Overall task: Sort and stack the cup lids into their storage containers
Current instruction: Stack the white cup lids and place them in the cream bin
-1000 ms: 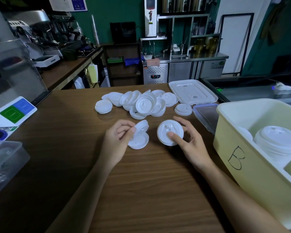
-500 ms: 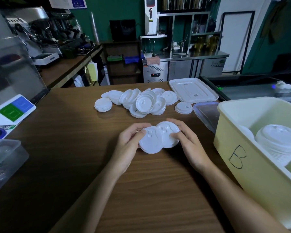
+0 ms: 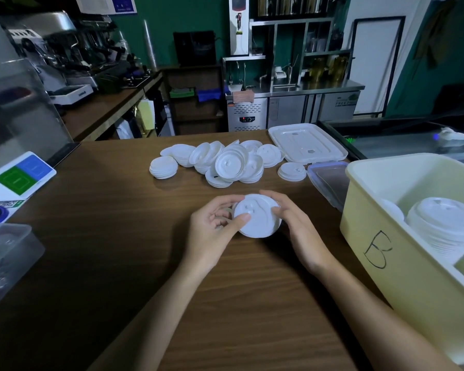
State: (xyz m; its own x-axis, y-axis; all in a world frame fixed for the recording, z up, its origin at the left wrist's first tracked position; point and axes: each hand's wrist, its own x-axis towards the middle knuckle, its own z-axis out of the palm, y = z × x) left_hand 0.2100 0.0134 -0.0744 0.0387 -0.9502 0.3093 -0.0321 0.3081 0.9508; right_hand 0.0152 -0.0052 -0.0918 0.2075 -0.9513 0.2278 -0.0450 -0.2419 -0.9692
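White lids (image 3: 256,216) now stacked together

I see a brown wooden counter (image 3: 118,263) in front of me. On its left edge a card (image 3: 20,175) with green and blue squares leans near a clear screen (image 3: 19,108). Behind it an espresso machine (image 3: 51,46) stands on a side counter; a steel fridge (image 3: 292,108) lines the green back wall.
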